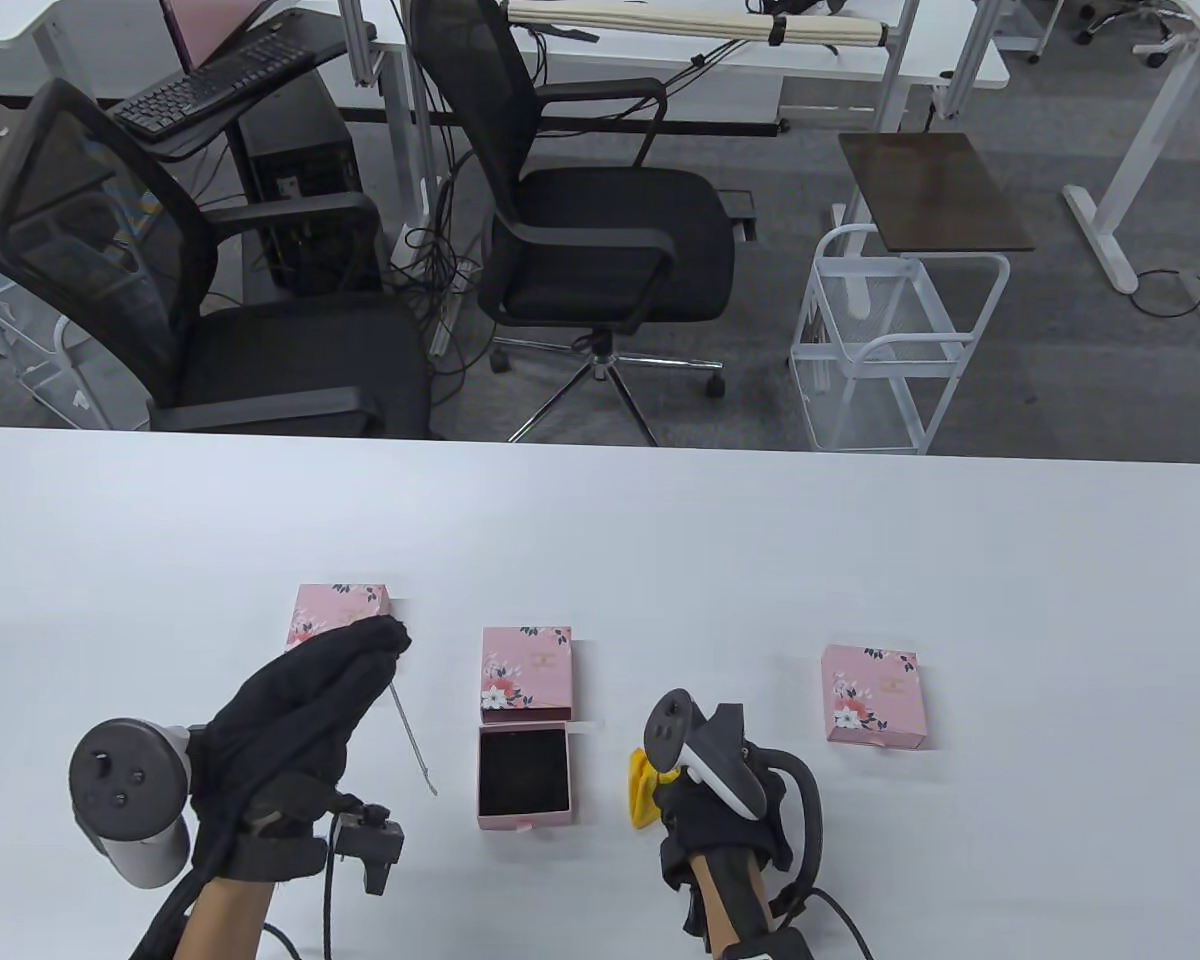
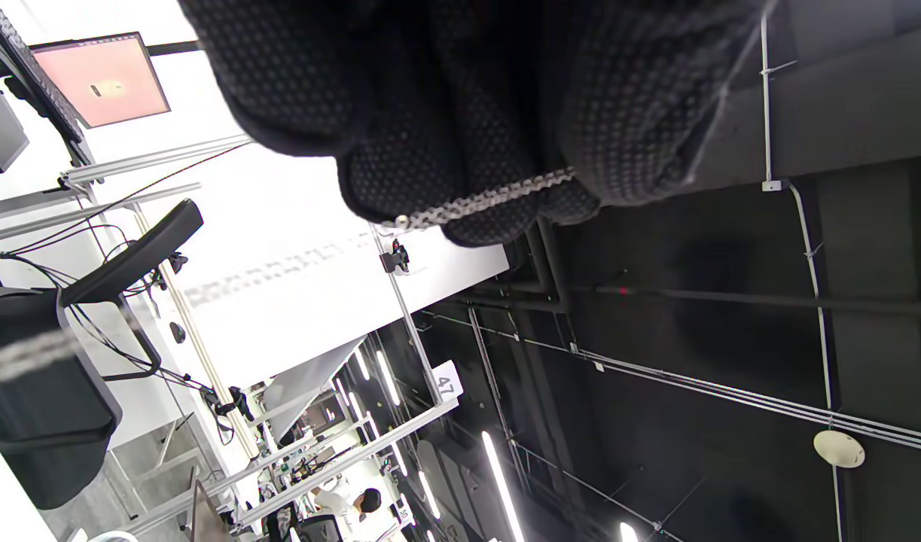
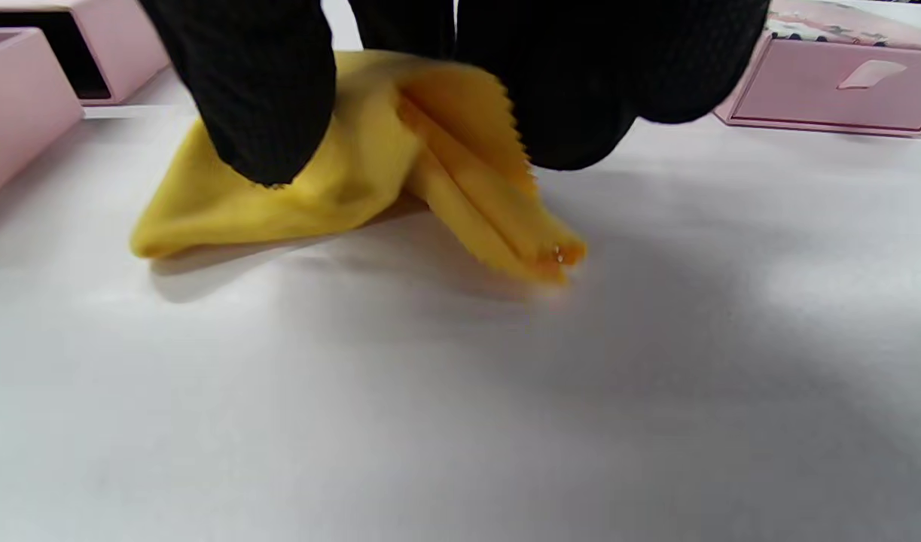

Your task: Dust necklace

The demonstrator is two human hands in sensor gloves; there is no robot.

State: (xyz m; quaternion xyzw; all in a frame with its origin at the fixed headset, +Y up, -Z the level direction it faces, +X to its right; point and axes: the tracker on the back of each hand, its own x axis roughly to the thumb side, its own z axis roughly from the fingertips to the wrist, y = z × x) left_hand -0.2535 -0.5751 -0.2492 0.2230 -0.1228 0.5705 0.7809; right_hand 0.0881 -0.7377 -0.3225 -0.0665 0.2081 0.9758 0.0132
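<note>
My left hand (image 1: 305,700) is raised above the table and pinches a thin silver necklace chain (image 1: 412,738) that hangs down from the fingertips to the table. The left wrist view shows the chain (image 2: 483,202) lying across my gloved fingertips. My right hand (image 1: 720,800) grips a folded yellow cloth (image 1: 645,790) on the table, right of the open box. The right wrist view shows my fingers (image 3: 264,98) pressing the cloth (image 3: 370,173) against the white surface. An open pink box tray (image 1: 523,775) with a black lining sits between my hands.
The tray's floral pink sleeve (image 1: 526,672) lies just behind it. A second pink box (image 1: 340,612) sits behind my left hand and a third (image 1: 872,695) to the right. The white table (image 1: 760,560) extends far back; office chairs stand beyond its far edge.
</note>
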